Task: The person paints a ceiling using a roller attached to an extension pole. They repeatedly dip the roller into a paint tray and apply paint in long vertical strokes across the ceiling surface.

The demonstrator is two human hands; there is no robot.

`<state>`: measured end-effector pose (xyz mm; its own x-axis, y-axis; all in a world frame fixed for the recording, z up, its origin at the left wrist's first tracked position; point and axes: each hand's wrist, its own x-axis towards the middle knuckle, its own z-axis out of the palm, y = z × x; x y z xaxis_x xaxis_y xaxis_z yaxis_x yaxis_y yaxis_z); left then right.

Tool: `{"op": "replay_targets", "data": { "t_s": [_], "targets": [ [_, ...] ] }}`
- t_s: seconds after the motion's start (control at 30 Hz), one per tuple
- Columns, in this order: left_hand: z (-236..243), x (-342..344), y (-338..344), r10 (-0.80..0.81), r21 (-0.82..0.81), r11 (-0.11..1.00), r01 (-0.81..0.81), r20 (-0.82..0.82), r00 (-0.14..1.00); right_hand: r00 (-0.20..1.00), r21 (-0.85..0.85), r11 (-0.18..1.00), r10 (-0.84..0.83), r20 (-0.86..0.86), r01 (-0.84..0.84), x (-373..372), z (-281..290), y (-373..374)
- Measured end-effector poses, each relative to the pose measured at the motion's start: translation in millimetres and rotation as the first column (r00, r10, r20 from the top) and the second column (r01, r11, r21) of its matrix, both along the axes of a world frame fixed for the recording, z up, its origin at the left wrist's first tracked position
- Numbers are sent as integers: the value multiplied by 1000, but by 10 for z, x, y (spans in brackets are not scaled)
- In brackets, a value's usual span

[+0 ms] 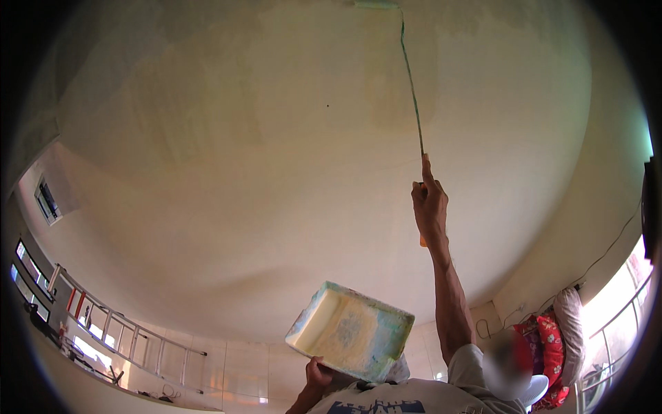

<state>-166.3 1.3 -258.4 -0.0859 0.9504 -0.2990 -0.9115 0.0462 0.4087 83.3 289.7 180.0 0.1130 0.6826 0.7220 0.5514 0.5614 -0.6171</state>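
Note:
My right hand (429,203) is raised on an outstretched arm, wrapped around the orange handle (423,241) of a paint roller, one finger pointing up along its thin, paint-stained rod (414,93). At the top edge of the view, the pale roller head (376,5) lies against a large off-white surface (303,186); darker patches mark that surface near it. Low in front of me, my left hand (318,372) grips the near left edge of a paint tray (400,319). Pale paint lies in the tilted tray, whose walls carry blue-green stains. Part of the left hand is hidden beneath it.
An aluminium ladder (141,338) extends along the lower left, near dark-framed windows (29,279). Red flowered fabric (552,348) and a pale bundle (569,324) hang at the lower right, beside a white plastic chair (536,390) and a metal rail (607,366). A dark cable (614,241) runs along the right wall.

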Motion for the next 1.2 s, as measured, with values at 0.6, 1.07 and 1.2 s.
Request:
{"op": "replay_targets", "data": {
  "t_s": [0.6,1.07,1.2],
  "targets": [
    [73,24,50,40,-79,996,-37,34,999,997,-140,990,-22,69,32,-18,-2101,-955],
    [-73,-33,75,37,-83,996,-34,36,999,998,-277,960,56,40,-43,58,-2454,-1355],
    [-227,-86,32,9,-48,999,-17,-174,985,995,-229,973,61,81,-41,-113,-2443,-1361]
  ]
}}
